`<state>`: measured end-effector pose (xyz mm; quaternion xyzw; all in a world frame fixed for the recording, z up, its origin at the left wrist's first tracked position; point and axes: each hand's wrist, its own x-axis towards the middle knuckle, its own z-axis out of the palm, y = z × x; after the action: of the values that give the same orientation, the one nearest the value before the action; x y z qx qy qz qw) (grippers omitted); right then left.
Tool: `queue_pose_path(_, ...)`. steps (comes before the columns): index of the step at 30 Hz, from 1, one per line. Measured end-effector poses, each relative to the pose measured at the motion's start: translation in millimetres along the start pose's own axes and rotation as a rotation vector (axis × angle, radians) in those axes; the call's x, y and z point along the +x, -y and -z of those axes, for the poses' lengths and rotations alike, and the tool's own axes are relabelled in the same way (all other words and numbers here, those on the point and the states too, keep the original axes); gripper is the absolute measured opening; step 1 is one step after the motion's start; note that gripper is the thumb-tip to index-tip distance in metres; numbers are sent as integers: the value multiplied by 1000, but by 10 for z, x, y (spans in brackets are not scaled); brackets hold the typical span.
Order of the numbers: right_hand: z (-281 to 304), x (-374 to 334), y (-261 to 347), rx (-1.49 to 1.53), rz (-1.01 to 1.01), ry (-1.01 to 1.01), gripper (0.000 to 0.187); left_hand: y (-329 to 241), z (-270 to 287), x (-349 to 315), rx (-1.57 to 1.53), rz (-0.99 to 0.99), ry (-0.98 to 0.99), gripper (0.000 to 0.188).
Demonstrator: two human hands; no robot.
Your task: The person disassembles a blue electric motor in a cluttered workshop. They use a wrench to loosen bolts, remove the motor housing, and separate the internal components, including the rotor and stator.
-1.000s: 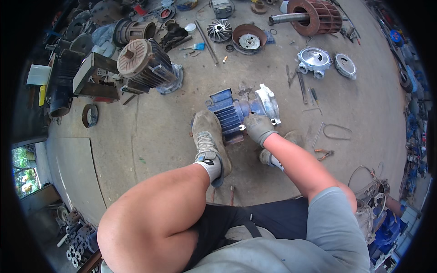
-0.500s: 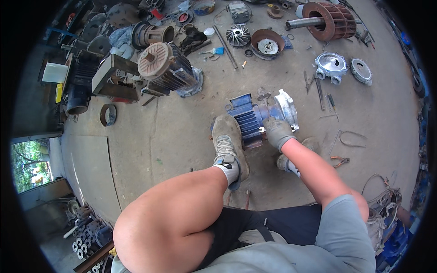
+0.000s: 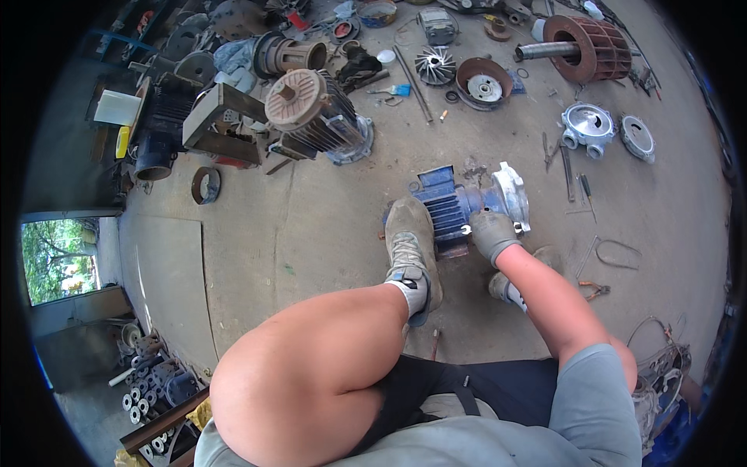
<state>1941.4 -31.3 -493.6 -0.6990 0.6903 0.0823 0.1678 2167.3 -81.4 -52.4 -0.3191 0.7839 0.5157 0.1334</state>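
"Blue motor (image 3: 447, 214): where does it lie?"
"On the floor (image 3: 327, 226), silver casing (image 3: 511, 196) at its right end, left shoe (image 3: 408, 233) overlapping its left end."
"And the right hand (image 3: 496, 236)?"
"Near the casing, gloved fingers seemingly curled round a wrench (image 3: 467, 229), its open end showing; the fingertips are hidden."

The motor (image 3: 447, 215) is blue, its end casing (image 3: 512, 194) silver.

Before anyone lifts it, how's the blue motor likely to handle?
Probably heavy for its size: the blue motor has a finned, metallic body. May hang lopsided: a silver casing sits on its right end. Unlikely to roll freely: a boxy part juts out.
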Motion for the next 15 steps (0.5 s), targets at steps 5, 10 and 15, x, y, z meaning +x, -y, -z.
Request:
queue_pose_path(5,-52,4,-6,-3,-14,-29,19,79,-117,-84,-10,-118,-183,56)
queue_pose_path(10,-91,4,-19,-56,17,-4,20,118,-204,-98,31,-161,-268,58)
queue_pose_path(15,-111,36,-12,-44,9,35,23,86,-186,-121,23,-119,-224,56)
